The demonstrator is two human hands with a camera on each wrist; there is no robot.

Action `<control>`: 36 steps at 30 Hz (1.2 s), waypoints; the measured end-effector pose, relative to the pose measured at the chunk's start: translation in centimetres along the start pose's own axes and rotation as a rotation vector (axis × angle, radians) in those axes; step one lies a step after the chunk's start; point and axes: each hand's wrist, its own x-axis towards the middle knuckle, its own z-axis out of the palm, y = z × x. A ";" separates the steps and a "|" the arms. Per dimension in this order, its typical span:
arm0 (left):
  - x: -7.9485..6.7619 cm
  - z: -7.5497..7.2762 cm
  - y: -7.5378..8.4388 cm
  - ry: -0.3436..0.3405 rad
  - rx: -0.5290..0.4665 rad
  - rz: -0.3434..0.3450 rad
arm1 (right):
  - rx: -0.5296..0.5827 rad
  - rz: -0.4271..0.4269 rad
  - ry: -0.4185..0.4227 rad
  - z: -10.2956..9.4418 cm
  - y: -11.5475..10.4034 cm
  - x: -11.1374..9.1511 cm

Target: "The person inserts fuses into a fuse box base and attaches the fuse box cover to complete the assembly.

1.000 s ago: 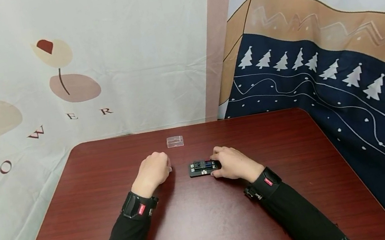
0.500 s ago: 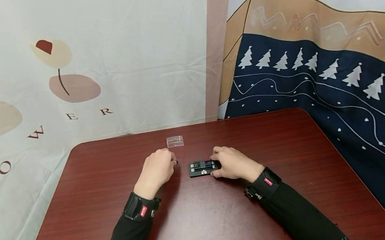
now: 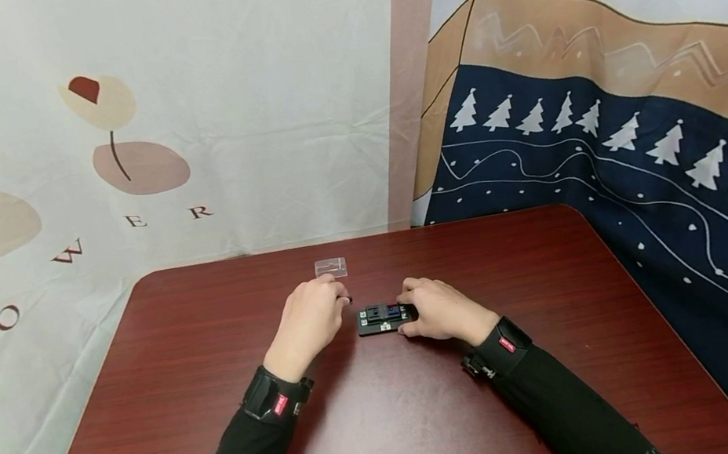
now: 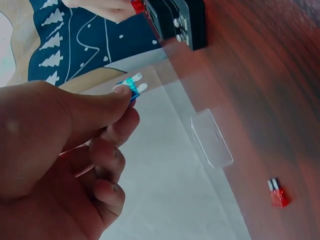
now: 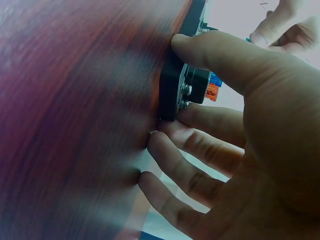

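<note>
My left hand (image 3: 310,316) pinches a blue blade fuse (image 4: 132,86) between thumb and forefinger, its two metal prongs pointing outward. It hovers just left of a black fuse block (image 3: 374,327), which lies flat on the table. My right hand (image 3: 445,309) grips the block's right end, thumb on the near side and fingers on the far side. In the right wrist view, an orange-red fuse (image 5: 211,92) and a blue fuse (image 5: 215,79) sit in the block, beside the screw terminals. A loose red blade fuse (image 4: 279,196) lies on the table in the left wrist view.
A clear plastic cover (image 3: 331,267) lies near the far edge of the brown wooden table (image 3: 396,428), just beyond my left hand. Behind the table hang a pale printed cloth (image 3: 289,112) and a dark blue one (image 3: 620,218) with white trees.
My left hand has moved rightward and slightly away with the blue blade fuse, closer to the fuse block. My right hand and the block have stayed in place.
</note>
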 end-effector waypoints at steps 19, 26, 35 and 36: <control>0.5 2.2 1.6 0.050 0.044 0.057 | -0.005 -0.017 0.021 0.2 0.2 0.1; 0.6 3.1 1.8 0.026 0.048 0.071 | 0.004 -0.017 0.031 0.1 0.1 0.1; 0.6 3.6 2.0 0.022 0.052 0.067 | -0.007 -0.016 0.017 0.1 0.1 0.1; 0.5 3.6 2.1 0.023 0.050 0.066 | -0.006 -0.016 0.019 0.1 0.1 0.1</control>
